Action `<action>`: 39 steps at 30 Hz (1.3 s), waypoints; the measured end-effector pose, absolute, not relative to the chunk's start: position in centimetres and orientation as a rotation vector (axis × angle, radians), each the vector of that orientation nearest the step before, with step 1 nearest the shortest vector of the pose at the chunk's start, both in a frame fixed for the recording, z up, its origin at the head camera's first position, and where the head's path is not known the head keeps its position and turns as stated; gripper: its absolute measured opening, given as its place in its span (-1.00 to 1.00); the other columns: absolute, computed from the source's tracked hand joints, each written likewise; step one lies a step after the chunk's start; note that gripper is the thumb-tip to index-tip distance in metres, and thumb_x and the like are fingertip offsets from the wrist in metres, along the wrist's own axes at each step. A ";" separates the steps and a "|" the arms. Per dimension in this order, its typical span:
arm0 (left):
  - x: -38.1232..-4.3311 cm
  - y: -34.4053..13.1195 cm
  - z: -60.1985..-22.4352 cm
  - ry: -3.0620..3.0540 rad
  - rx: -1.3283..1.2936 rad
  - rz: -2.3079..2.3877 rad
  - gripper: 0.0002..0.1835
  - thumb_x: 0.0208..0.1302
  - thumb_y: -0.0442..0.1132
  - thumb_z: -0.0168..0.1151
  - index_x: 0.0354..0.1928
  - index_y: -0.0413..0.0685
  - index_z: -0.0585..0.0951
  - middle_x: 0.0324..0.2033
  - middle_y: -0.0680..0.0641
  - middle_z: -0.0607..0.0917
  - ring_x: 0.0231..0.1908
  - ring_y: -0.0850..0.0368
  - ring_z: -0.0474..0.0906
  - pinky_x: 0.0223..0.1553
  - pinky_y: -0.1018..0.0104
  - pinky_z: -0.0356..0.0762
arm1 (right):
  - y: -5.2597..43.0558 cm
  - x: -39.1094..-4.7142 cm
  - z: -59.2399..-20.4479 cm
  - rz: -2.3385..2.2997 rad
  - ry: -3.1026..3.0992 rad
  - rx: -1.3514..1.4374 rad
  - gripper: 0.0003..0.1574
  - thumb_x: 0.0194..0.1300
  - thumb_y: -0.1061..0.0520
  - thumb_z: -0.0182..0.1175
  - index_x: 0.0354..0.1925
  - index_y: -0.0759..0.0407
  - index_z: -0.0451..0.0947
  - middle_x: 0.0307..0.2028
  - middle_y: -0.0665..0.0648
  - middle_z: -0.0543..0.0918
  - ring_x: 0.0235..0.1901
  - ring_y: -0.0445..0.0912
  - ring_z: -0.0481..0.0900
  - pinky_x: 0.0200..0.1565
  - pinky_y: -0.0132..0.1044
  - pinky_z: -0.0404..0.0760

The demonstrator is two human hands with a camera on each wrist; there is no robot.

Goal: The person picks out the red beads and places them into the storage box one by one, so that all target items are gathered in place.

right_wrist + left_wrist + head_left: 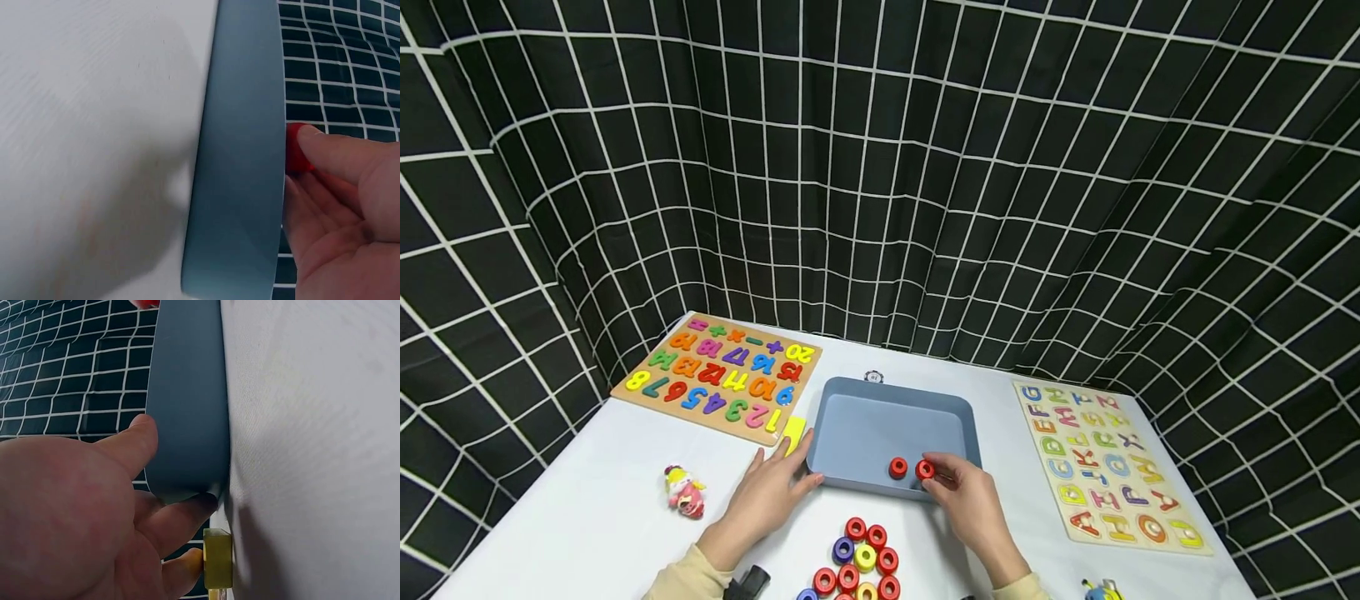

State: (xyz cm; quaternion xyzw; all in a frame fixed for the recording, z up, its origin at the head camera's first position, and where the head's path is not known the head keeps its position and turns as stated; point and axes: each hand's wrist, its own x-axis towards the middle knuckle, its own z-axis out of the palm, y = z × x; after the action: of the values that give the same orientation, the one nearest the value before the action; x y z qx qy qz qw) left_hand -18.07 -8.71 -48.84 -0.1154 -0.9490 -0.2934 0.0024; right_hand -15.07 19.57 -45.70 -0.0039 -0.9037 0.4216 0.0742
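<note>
My right hand (966, 500) pinches a red ring-shaped bead (296, 149) between thumb and fingers, inside the near right part of the blue-grey tray (887, 421). A second red bead (898, 467) sits in the tray just left of it. At the tray's near left corner, my left hand (767, 492) holds on, its thumb on the near wall and a finger round the corner. Another left fingertip is against or very close to a yellow block (217, 557) beside the tray. In front of the tray lie several red, blue and yellow beads (865, 557).
A number puzzle board (700, 421) lies left of the tray, and a letter puzzle board (1052, 467) to its right. One small pink-and-yellow figurine (685, 492) is left of my left hand. A blue-and-yellow toy (1102, 591) shows at the bottom edge. Dark gridded cloth (880, 167) stands behind the table.
</note>
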 end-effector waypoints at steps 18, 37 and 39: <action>-17.6 -8.5 -48.5 -2.978 -0.350 -0.919 -0.24 0.26 0.15 0.17 0.46 0.14 0.21 0.33 -0.16 0.43 0.42 -0.22 0.18 0.44 -0.29 -0.11 | 19.4 -12.7 -45.8 1.384 -2.808 0.226 -0.71 0.13 0.24 0.36 -0.12 0.05 0.71 -0.23 0.02 0.77 -0.27 -0.32 0.68 -0.21 -0.52 0.67; -17.9 -8.5 -48.5 -2.984 -0.352 -0.916 -0.22 0.27 0.15 0.17 0.47 0.14 0.18 0.32 -0.18 0.43 0.42 -0.23 0.16 0.44 -0.30 -0.13 | 18.2 -11.8 -46.5 1.392 -3.273 0.632 -0.65 0.04 0.25 0.42 -0.23 -0.07 0.57 -0.48 -0.09 0.51 -0.50 -0.30 0.41 -0.48 -0.47 0.44; -17.9 -8.4 -48.5 -2.988 -0.349 -0.913 -0.22 0.27 0.15 0.17 0.47 0.14 0.18 0.33 -0.18 0.43 0.42 -0.23 0.16 0.44 -0.31 -0.13 | 18.2 -11.8 -46.5 1.422 -3.263 0.639 -0.65 0.03 0.20 0.44 -0.21 -0.08 0.58 -0.46 -0.09 0.53 -0.49 -0.31 0.43 -0.47 -0.47 0.46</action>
State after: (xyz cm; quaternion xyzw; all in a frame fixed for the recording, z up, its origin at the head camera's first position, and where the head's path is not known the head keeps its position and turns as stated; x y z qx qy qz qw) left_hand -17.94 -8.43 -48.53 -0.1111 -0.9504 -0.2905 -0.0011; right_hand -11.84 18.21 -46.50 0.1718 -0.8769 0.3823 -0.2352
